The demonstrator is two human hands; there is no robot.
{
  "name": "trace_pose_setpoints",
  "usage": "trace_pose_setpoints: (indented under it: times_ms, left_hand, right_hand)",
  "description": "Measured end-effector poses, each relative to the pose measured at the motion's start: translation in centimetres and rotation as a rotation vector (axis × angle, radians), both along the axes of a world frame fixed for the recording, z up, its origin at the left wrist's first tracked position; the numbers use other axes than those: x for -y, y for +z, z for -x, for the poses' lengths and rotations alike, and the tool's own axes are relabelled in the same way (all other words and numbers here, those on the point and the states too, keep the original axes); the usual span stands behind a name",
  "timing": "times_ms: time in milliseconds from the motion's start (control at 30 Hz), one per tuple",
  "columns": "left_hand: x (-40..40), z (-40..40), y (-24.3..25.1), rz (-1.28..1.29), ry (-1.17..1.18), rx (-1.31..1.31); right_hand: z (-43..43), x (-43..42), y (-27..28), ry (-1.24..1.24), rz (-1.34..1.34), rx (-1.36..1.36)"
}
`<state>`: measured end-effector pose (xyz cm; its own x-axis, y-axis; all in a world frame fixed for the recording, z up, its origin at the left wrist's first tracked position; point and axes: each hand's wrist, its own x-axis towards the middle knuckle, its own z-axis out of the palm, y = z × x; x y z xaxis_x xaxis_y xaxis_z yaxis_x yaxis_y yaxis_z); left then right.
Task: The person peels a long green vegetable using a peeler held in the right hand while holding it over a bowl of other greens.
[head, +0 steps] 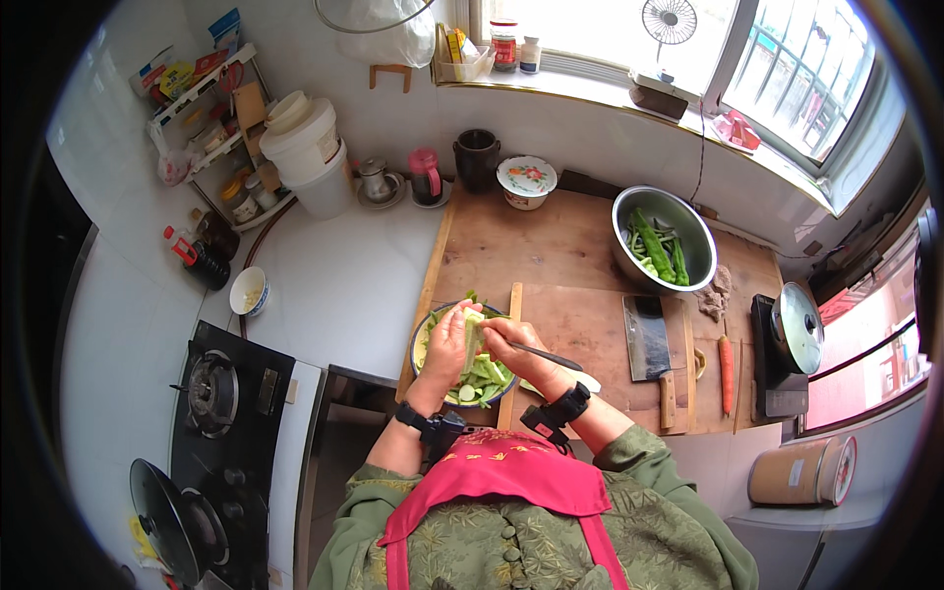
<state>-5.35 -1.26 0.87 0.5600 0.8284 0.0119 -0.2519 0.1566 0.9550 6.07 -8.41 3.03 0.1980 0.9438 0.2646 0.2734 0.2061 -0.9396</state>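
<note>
My left hand [448,343] holds a pale green piece of vegetable [472,341] upright above a blue-rimmed bowl. In my right hand [518,346] is a slim utensil with a dark handle [549,357]; its working end meets the vegetable piece and is hidden by the fingers. The bowl [417,346] holds cut light green pieces and leaves [483,380]. Beside it, under my right wrist, a pale green and white vegetable piece [586,381] lies on the wooden cutting board [568,317]. A cleaver [649,346] rests at the board's right side.
A steel basin [622,254] with green peppers and beans stands behind the board. A carrot [726,376], a cloth [714,293] and a lidded pot [798,328] are at the right. On the left are a white bowl [249,291], a gas stove [251,369] and a lidded wok [166,516].
</note>
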Motion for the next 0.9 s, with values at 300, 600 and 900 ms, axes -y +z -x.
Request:
trace_pose_setpoints:
  times_ms: [300, 600, 900]
  left_hand:
    - [-0.3, -0.4, -0.8, -0.066, 0.028, 0.021]
    - [-1.3, -0.4, -0.3, -0.127, -0.007, -0.013]
    - [-1.2, -0.4, -1.0, -0.156, 0.059, 0.014]
  right_hand:
    - [0.7, 0.9, -1.5, -0.017, 0.061, -0.115]
    - [0.3, 0.3, -0.2, 0.037, 0.06, -0.088]
    - [1.2, -0.6, -1.0, -0.079, 0.061, -0.157]
